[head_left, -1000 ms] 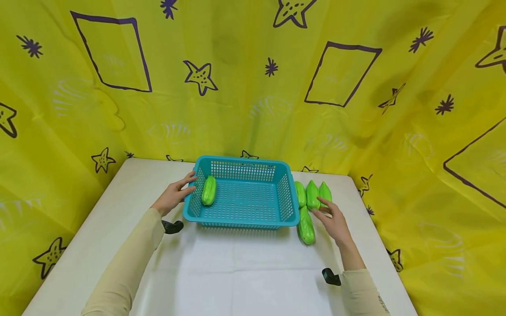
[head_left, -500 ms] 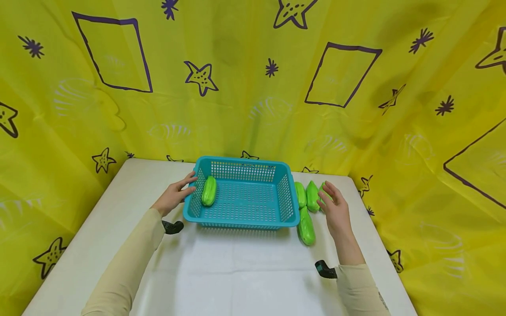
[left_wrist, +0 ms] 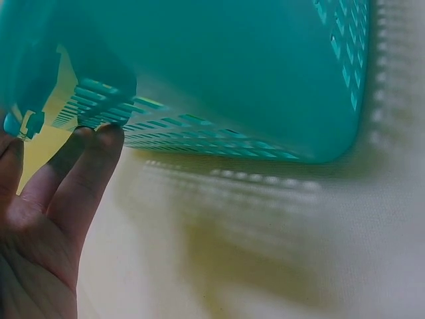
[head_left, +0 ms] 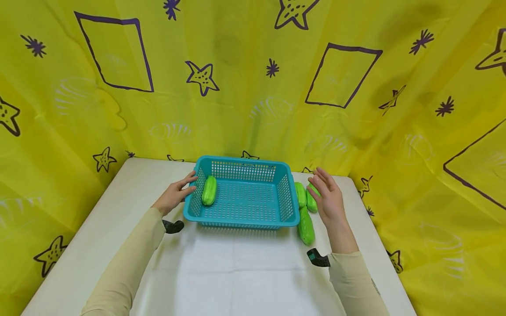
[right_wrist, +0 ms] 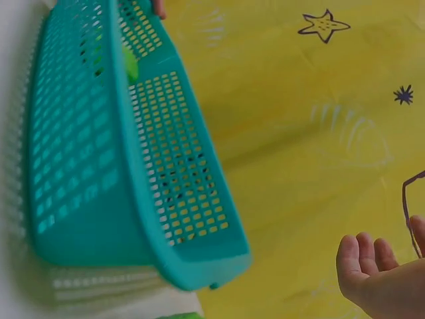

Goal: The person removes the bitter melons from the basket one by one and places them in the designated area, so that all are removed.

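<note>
My left hand [head_left: 171, 197] rests on the left side of a turquoise plastic basket [head_left: 242, 223]. In the left wrist view its fingers [left_wrist: 86, 179] are fairly straight, with their tips at the perforated wall. Inside the basket, along the left end, lies a bright green ridged vegetable [head_left: 209, 191], shaped like a short cucumber. My right hand [head_left: 331, 199] is raised over more such vegetables, its fingers loosely extended and holding nothing visible. Beside the basket's right end are a back vegetable [head_left: 301, 195], one partly behind my fingers [head_left: 312, 202], and a front one [head_left: 306, 226].
A white-covered table [head_left: 233, 272] bears the basket and vegetables. Yellow curtains [head_left: 237, 118] printed with stars and shells hang close behind the basket and on both sides. A black device [head_left: 172, 226] shows at the left wrist, and a similar device [head_left: 317, 258] at the right.
My right hand has risen from the vegetables, going farther back and then slightly left. It now covers the rightmost vegetable seen earlier. The left hand and basket stay in place.
</note>
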The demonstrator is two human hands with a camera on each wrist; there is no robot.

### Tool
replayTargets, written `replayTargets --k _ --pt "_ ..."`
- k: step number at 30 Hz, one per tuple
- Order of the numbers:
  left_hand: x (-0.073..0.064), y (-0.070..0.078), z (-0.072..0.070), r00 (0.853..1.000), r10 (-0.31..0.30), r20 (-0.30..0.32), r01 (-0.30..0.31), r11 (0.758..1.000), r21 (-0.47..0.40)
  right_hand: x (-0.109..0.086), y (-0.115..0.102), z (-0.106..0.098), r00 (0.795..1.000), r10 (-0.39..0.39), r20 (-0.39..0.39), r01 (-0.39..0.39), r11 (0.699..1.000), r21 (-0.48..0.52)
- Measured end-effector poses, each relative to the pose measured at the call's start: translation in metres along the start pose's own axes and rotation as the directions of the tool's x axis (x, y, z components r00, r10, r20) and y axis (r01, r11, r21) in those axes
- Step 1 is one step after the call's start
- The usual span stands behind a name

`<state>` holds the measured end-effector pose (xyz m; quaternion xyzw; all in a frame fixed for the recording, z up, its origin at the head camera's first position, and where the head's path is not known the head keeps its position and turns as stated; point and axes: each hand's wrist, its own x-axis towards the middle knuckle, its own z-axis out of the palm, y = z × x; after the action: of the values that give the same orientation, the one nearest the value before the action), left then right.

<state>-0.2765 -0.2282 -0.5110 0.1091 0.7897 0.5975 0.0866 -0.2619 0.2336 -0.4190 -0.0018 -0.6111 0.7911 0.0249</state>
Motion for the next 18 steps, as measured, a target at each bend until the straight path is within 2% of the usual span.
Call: replayTargets --k 6,11,14,18 --pt "-0.001 -0.003 0.000 1.000 0.021 0.005 -0.021 0.999 -0.036 0.015 -0.010 0.019 0.998 -0.046 0.042 0.043 0.997 0.057" --pt "-0.001 -0.002 -0.001 1.000 0.018 -0.002 -0.018 1.000 -0.015 0.034 -0.019 0.042 0.995 -0.029 0.100 0.022 0.997 0.067" --pt "-0.001 -0.002 -0.001 1.000 0.008 -0.001 -0.008 1.000 -0.009 0.046 -0.021 0.057 0.986 -0.011 0.168 0.008 1.000 0.020" --pt "0.001 -0.002 -0.002 1.000 0.004 0.002 -0.004 1.000 -0.005 0.067 -0.015 0.077 0.961 0.003 0.277 0.032 0.992 -0.124"
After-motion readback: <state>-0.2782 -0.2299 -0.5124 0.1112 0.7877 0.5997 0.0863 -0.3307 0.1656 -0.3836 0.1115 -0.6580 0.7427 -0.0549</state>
